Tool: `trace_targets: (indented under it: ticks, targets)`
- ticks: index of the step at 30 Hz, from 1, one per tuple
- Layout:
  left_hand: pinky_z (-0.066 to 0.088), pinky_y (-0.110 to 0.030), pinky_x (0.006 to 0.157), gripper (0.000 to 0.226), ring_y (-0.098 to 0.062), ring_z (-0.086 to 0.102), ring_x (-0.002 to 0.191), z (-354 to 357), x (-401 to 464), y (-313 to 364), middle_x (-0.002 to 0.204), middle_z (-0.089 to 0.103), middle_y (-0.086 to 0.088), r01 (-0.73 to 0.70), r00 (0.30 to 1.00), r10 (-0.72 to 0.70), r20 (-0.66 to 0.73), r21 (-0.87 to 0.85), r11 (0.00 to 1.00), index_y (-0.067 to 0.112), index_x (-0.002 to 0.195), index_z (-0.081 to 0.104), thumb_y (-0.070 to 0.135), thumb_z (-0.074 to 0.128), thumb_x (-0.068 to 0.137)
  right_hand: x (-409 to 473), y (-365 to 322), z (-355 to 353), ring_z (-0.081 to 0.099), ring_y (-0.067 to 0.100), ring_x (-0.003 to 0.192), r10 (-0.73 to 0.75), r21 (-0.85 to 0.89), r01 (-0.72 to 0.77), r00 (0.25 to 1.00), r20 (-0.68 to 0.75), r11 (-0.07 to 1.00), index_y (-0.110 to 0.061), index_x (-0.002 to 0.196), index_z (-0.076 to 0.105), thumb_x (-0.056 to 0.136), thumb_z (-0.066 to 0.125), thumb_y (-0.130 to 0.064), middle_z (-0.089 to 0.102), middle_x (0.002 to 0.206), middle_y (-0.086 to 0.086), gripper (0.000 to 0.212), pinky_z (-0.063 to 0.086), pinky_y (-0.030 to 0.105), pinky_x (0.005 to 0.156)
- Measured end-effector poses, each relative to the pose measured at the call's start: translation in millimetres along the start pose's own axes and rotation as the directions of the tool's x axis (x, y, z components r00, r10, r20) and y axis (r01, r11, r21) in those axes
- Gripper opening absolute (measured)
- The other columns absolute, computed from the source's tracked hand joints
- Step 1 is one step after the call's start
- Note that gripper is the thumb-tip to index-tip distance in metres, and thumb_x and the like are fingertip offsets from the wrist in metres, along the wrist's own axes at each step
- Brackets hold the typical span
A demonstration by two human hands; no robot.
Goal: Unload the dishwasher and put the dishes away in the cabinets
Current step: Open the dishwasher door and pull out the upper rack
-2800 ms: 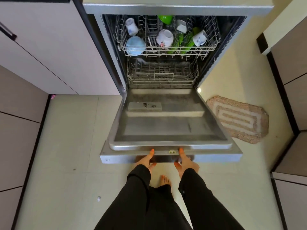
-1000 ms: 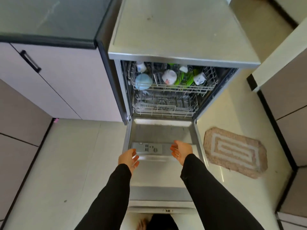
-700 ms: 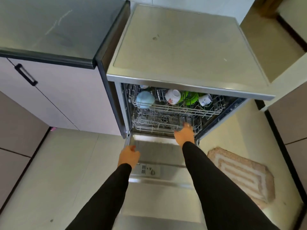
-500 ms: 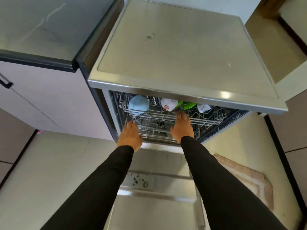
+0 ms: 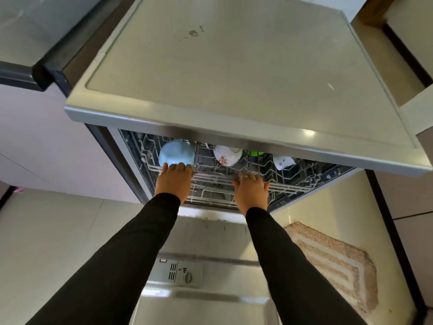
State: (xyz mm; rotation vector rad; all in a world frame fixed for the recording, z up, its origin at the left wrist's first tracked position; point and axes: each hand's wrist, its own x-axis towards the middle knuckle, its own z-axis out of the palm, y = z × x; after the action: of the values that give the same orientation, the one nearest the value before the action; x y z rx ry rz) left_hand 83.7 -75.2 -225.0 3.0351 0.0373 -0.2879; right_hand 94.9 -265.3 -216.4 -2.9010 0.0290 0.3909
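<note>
The dishwasher stands open with its door (image 5: 203, 301) folded down flat below me. My left hand (image 5: 173, 181) and my right hand (image 5: 250, 190) both rest on the front wire rim of the upper rack (image 5: 290, 184), fingers curled over it. Just past my left fingertips an upturned light blue bowl (image 5: 176, 152) sits in the rack. To its right are a white flowered bowl (image 5: 226, 154), a green item (image 5: 256, 153) and a white cup with a blue pattern (image 5: 283, 161). The dishwasher's top edge hides the rack's rear part.
The dishwasher's flat steel top (image 5: 234, 73) juts out above the rack. A dark countertop (image 5: 30, 31) over pale cabinet fronts (image 5: 46, 146) lies to the left. A beige woven mat (image 5: 337, 266) lies on the floor at right, beside more cabinets (image 5: 412, 207).
Both hands left the lowered door's edge, reached forward into the dishwasher and moved up from the lower rack to the upper rack's front rim. The camera moved closer.
</note>
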Motion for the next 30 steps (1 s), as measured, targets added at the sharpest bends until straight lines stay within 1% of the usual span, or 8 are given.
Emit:
trace_targets:
  ticks: [4,9,13,17,18,21,25,30]
  targets:
    - [0.022,-0.044,0.117,0.038,-0.027,0.052,0.121,1.6,-29.8,-3.6,0.123,0.057,-0.008,-0.002,0.999,0.003,0.051,-0.017,1.000,0.011,0.129,0.048,0.002,0.038,0.093,-36.7,-2.6,4.0,0.034,0.024,0.136,0.023,-0.041,-0.023,1.000,0.013,0.999,-0.019,0.129,0.054,0.103,0.035,-0.028,0.051,0.137,0.004,0.034,0.017,0.054,0.116]
    - [0.016,-0.044,0.119,0.041,-0.027,0.048,0.125,14.6,-73.7,-2.6,0.126,0.054,-0.006,0.030,0.997,-0.025,0.079,-0.062,0.998,0.015,0.133,0.046,0.004,0.038,0.095,-78.2,0.3,10.6,0.031,0.019,0.137,0.061,-0.076,-0.055,0.995,0.084,0.996,-0.027,0.127,0.056,0.101,0.039,-0.022,0.049,0.137,-0.003,0.031,0.017,0.052,0.115]
    - [0.023,-0.044,0.117,0.030,-0.027,0.053,0.117,24.5,-109.8,-4.1,0.116,0.059,-0.006,0.063,0.992,-0.046,0.113,-0.150,0.987,0.015,0.122,0.055,0.007,0.045,0.094,-116.9,6.0,17.5,0.033,0.019,0.135,0.029,-0.111,-0.018,0.995,0.097,0.994,-0.029,0.128,0.054,0.098,0.041,-0.015,0.048,0.137,-0.005,0.035,0.016,0.053,0.114]
    - [0.056,-0.053,0.079,0.030,-0.031,0.069,0.069,33.9,-142.1,-7.9,0.071,0.066,-0.008,0.008,0.999,-0.003,0.044,-0.124,0.992,0.008,0.083,0.072,-0.006,0.081,0.058,-148.4,12.0,28.6,0.038,0.020,0.132,0.018,-0.171,0.000,0.994,0.105,0.985,-0.029,0.127,0.056,0.098,0.042,-0.016,0.052,0.133,-0.004,0.035,0.022,0.051,0.112]
    - [0.057,-0.051,0.079,0.032,-0.029,0.069,0.070,32.2,-148.1,-8.3,0.074,0.068,-0.006,0.011,0.998,-0.004,0.060,-0.122,0.992,0.010,0.088,0.073,-0.004,0.081,0.060,-155.6,9.8,30.2,0.044,0.021,0.128,0.029,-0.164,-0.010,0.993,0.112,0.986,-0.029,0.123,0.060,0.096,0.047,-0.016,0.057,0.127,-0.003,0.032,0.027,0.052,0.110]
    - [0.043,-0.039,0.104,0.037,-0.024,0.060,0.109,27.2,-161.8,-5.2,0.114,0.064,-0.003,0.003,0.996,0.007,0.087,-0.116,0.993,0.018,0.123,0.058,0.001,0.050,0.092,-171.3,11.4,34.6,0.064,0.022,0.103,0.054,-0.153,-0.046,0.997,0.048,0.987,-0.031,0.094,0.073,0.076,0.076,-0.015,0.070,0.096,-0.004,0.024,0.047,0.054,0.091]
    - [0.049,-0.031,0.092,0.036,-0.023,0.056,0.112,22.0,-171.6,2.2,0.119,0.062,-0.002,-0.016,0.990,0.028,0.137,-0.093,0.996,0.019,0.121,0.058,0.002,0.039,0.095,-181.2,25.1,33.7,0.045,0.020,0.129,-0.008,-0.172,0.013,0.999,0.031,0.985,-0.028,0.123,0.060,0.098,0.045,-0.017,0.059,0.127,-0.004,0.031,0.028,0.049,0.110]
    - [0.052,-0.031,0.082,0.028,-0.023,0.061,0.102,21.2,-171.0,0.3,0.111,0.066,-0.003,0.006,0.985,0.017,0.169,-0.132,0.991,0.017,0.110,0.063,0.006,0.042,0.096,-180.2,23.8,27.2,0.044,0.019,0.127,0.009,-0.161,0.002,0.998,0.067,0.987,-0.028,0.125,0.057,0.101,0.040,-0.022,0.059,0.127,-0.004,0.030,0.027,0.047,0.110]
